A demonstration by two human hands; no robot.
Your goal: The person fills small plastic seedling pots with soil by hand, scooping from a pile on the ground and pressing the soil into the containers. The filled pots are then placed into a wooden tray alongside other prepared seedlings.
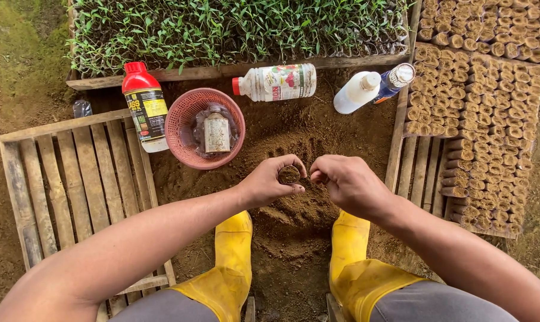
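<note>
Left hand [274, 179] is curled around a small soil-filled pot [289, 174], fingers wrapped round its side with the open top facing up. Right hand [348, 183] sits just beside it, fingertips bunched together in a pinch right at the pot's rim; can't tell if there's anything between them.

Directly under both hands is a loose soil pile [294, 209], with a yellow boot [234, 262] and its twin [356, 262] flanking it on the near side.

Just beyond the left hand there's a pink basket [183, 116] with a small bottle [217, 132] lying in it, and a red-capped bottle [144, 107] past that. Straight ahead of the grip a clear bottle [276, 82] lies on its side, near a white bottle [356, 92].

Out to the left, a slatted wooden crate [73, 179] has its edge close to the forearm. To the right, another crate's rail [395, 137] runs near the right hand, filled pots [484, 119] stacked behind it. Seedling tray [240, 30] closes off the far side. The roomiest spot is the bare dirt between the hands and the bottles.
</note>
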